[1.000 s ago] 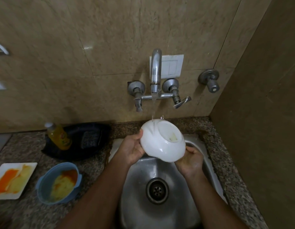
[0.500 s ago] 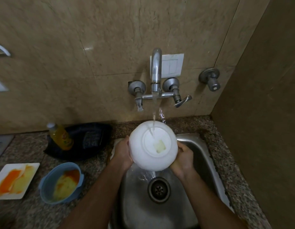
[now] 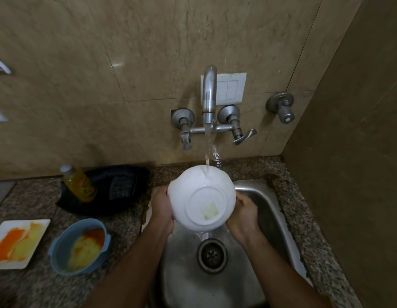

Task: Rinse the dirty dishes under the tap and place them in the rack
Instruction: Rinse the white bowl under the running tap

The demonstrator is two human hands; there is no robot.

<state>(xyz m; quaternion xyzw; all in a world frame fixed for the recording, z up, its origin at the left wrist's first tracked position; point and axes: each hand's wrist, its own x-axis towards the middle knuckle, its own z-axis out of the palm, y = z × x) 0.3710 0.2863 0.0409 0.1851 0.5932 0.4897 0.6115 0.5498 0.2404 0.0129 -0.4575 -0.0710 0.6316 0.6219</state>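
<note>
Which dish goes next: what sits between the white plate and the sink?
The blue bowl, smeared with yellow and orange food, in the head view.

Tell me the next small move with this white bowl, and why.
Probably tilt the white bowl back so the stream runs over its base: both hands, left and right, hold it bottom up, and water from the tap strikes only the far edge.

bowl (image 3: 201, 197) upside down over sink (image 3: 266, 210), under tap (image 3: 209, 96) stream, drain (image 3: 212, 255) just below it. left hand (image 3: 162, 206) on its left side, right hand (image 3: 243, 211) on its right. counter left of sink: bottle (image 3: 78, 182) at back, tub (image 3: 78, 246) in front, plate (image 3: 17, 242) leftmost
</note>
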